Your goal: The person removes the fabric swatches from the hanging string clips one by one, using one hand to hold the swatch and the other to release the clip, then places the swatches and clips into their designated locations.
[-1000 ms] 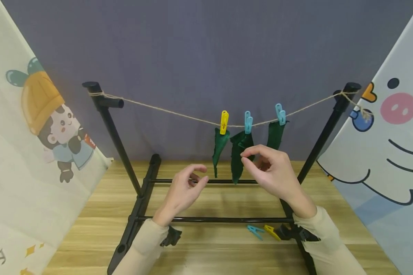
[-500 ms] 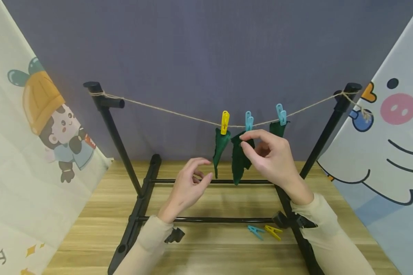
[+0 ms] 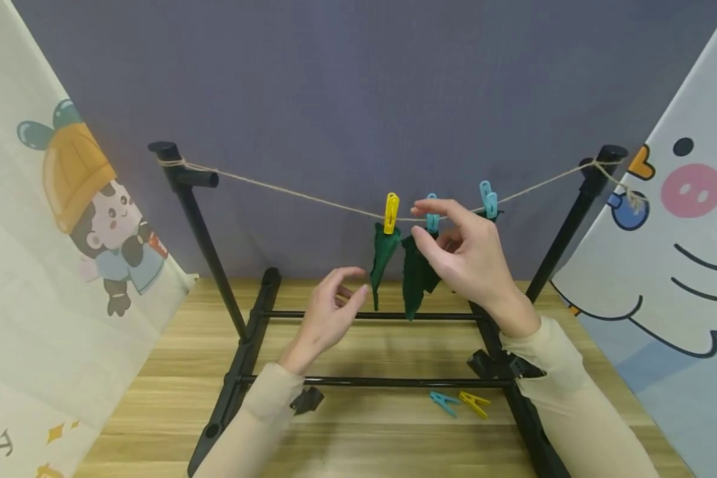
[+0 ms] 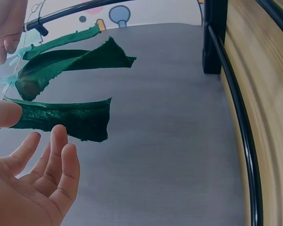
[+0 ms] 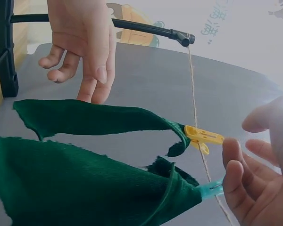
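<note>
Three green cloth pieces hang by clothespins from a string [image 3: 299, 194]. A yellow clothespin [image 3: 391, 214] holds the left green cloth [image 3: 385, 255]; a blue clothespin [image 3: 433, 214] holds the middle green cloth [image 3: 415, 282]. Another blue clothespin [image 3: 488, 197] is on the right, its cloth mostly hidden behind my right hand [image 3: 475, 255]. That hand is raised at string height, thumb and forefinger apart, fingertips close to the yellow and middle blue clothespins in the right wrist view. Lower down, my left hand [image 3: 330, 309] has loosely bent fingers beside the left cloth. Neither hand holds anything.
A black frame [image 3: 203, 249] carries the string between its two uprights. On the wooden table [image 3: 370, 445], near the front crossbar [image 3: 388, 382], lie a loose blue clothespin [image 3: 443, 403] and a yellow one [image 3: 475, 403]. Printed panels stand at both sides, a grey one behind.
My right hand has risen from beside the middle cloth to the clothespins, its thumb and forefinger spreading apart. The left hand has moved slightly up and right, closer to the left cloth.
</note>
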Demonstrator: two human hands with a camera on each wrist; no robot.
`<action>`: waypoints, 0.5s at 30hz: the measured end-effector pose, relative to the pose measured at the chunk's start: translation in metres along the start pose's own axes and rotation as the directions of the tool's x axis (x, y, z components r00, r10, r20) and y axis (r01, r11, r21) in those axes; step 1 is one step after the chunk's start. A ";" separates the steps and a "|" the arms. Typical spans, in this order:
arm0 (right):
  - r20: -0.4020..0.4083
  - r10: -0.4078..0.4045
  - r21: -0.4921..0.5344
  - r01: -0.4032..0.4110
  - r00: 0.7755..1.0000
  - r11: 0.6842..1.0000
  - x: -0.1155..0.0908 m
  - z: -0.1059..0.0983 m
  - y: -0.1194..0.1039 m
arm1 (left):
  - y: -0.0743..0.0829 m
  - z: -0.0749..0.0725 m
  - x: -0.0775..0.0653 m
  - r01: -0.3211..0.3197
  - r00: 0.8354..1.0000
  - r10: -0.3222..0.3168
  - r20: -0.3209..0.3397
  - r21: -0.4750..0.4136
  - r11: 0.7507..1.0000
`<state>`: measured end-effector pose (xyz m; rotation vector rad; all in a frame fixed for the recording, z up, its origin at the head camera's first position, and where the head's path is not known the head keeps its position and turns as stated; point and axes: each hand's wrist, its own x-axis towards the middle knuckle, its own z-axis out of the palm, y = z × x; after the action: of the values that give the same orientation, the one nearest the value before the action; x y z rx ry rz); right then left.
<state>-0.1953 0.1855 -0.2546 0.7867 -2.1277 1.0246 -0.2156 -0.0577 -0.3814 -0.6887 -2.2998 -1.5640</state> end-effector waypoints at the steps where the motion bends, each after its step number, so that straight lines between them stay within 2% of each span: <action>1: 0.002 0.003 -0.005 -0.003 1.000 1.000 0.002 0.000 -0.001 | 0.000 0.000 0.001 -0.002 1.000 0.002 -0.002 -0.003 1.000; 10: 0.062 0.069 -0.026 -0.068 0.996 0.997 0.019 0.001 -0.006 | 0.006 0.000 0.009 0.008 1.000 -0.008 -0.012 -0.026 1.000; 15: 0.128 0.154 -0.038 -0.150 0.980 0.988 0.026 0.002 -0.010 | 0.006 0.000 0.014 0.020 1.000 -0.020 0.003 -0.052 0.998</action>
<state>-0.2045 0.1723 -0.2316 0.7031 -2.3389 1.0442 -0.2244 -0.0526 -0.3698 -0.6823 -2.2818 -1.6374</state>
